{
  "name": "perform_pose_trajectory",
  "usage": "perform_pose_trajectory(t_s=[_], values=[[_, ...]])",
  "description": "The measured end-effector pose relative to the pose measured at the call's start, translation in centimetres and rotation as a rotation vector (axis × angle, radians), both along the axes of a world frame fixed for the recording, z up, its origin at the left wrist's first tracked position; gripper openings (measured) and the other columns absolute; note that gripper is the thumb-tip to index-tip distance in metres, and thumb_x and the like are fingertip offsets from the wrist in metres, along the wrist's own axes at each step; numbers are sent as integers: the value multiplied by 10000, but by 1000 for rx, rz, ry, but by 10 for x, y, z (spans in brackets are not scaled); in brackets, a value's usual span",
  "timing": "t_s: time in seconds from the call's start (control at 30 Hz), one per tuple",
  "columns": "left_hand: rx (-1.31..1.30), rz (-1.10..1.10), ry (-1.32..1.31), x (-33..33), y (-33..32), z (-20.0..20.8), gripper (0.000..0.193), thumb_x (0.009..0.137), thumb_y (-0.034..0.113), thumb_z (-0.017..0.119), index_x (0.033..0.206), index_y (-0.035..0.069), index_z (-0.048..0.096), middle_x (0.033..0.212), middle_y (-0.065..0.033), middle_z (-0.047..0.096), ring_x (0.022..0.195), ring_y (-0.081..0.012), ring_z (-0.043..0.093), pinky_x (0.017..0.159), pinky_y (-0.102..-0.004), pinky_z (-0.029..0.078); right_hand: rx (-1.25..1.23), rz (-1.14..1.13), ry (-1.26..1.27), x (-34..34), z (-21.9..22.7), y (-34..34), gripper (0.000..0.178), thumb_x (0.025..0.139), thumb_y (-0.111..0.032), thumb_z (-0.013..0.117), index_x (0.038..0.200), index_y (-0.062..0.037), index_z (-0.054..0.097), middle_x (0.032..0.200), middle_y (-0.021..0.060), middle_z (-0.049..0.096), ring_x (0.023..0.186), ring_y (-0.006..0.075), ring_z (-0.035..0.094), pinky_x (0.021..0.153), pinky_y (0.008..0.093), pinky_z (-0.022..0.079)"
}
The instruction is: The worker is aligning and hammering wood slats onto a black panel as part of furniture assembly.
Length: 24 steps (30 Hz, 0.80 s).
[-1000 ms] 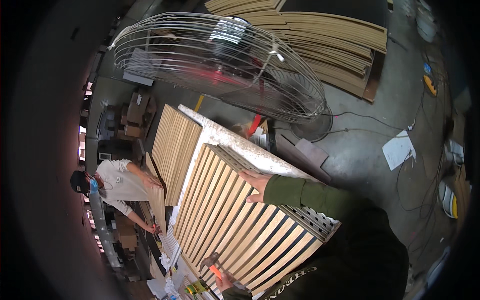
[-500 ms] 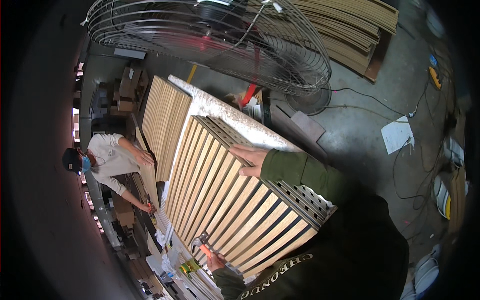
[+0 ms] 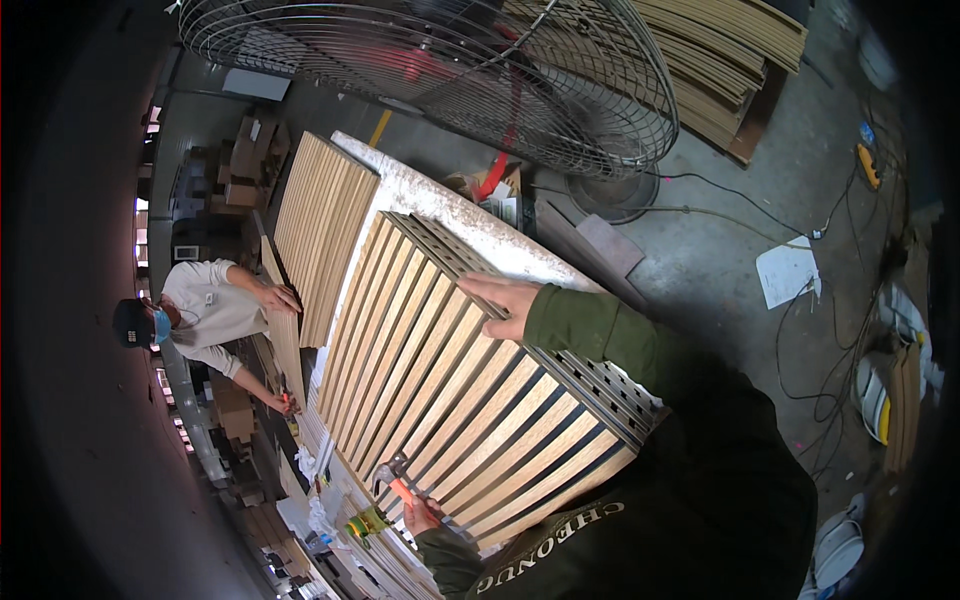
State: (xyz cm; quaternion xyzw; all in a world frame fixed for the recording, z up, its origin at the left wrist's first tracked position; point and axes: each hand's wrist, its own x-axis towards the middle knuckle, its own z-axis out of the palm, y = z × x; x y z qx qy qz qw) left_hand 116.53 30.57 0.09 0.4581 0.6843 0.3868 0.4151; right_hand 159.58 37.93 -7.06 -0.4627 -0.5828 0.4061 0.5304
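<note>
My left hand [image 3: 421, 515] is closed around a claw hammer [image 3: 400, 488] with an orange handle. Its metal head hangs over the near left part of a fanned stack of wood-faced boards [image 3: 430, 345]. My right hand [image 3: 508, 303] lies on the stack's right edge, fingers stretched out over the topmost edges and the thumb apart. The boards stand side by side with light wood edges and dark gaps between them. Rows of dark holes show along their right-hand sides [image 3: 590, 385]. A second pack of boards [image 3: 325, 225] sits farther off on the same pale, stained surface [image 3: 440, 215].
A large wire-caged fan [image 3: 430, 80] looms across the top. To the left, a co-worker [image 3: 205, 310] in a light top bends over a board [image 3: 283, 310]. A green tape-like roll [image 3: 367, 522] lies beside my left hand. Cables and a paper sheet [image 3: 787, 272] lie on the floor.
The view has shifted slightly, so the boards, hands and co-worker sit a little farther left and up. My grip on the hammer and my right hand's place on the stack look the same.
</note>
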Motion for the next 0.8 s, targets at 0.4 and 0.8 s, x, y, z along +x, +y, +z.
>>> perform_pose_trajectory(t_s=[0.4, 0.8], values=[[13, -13, 1, -4, -1, 0, 202, 791, 264, 512, 793, 63, 493, 547, -40, 505, 439, -123, 470, 355, -214, 342, -56, 12, 19, 2, 5, -4, 666, 678, -224, 509, 1267, -78, 236, 1317, 143, 199, 1195, 267, 244, 973, 297, 211], [48, 26, -17, -1, 0, -3, 167, 784, 239, 528, 788, 74, 497, 553, -40, 513, 432, -128, 474, 360, -219, 363, -65, 25, 42, 23, 24, 14, 610, 699, -254, 529, 1234, -86, 288, 1289, 138, 241, 1192, 281, 237, 981, 344, 200]])
